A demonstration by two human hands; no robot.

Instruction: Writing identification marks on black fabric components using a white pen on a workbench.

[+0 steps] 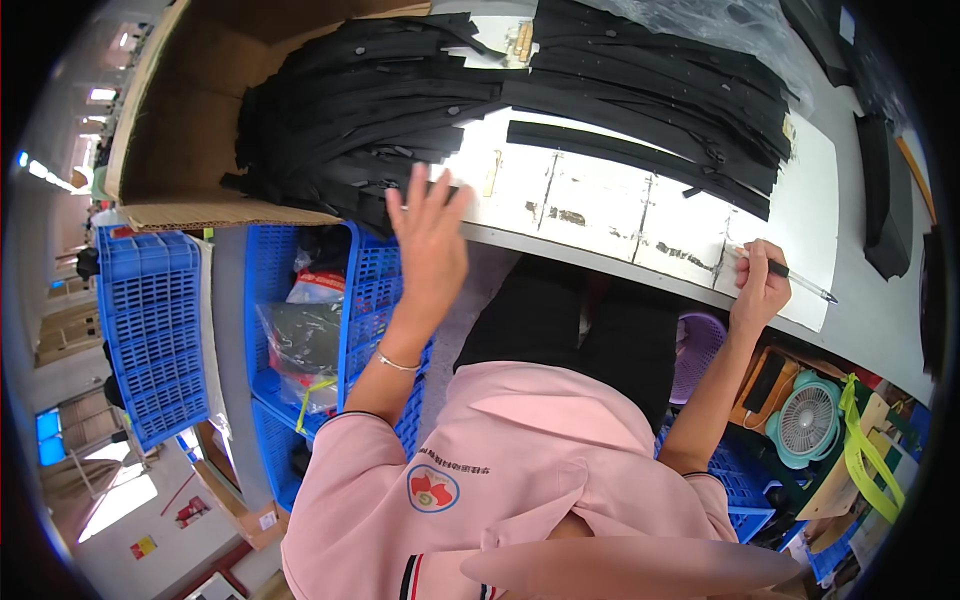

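Note:
My right hand (762,284) is closed around a pen (812,287) with a dark grip and clear barrel. It rests at the near edge of a white board (600,205) marked with dark lines and smudges. A single black fabric strip (640,158) lies across the board, in front of a stack of similar black strips (660,85). My left hand (432,235), its fingers spread, hovers near the front edge of the table beside another pile of black strips (370,110). It holds nothing.
An open cardboard box (190,120) lies on its side at the left, around the end of the left pile. Clear plastic film (690,22) and long black pieces (883,200) lie at the far right. Blue crates (262,330) and a teal fan (806,422) stand below table level.

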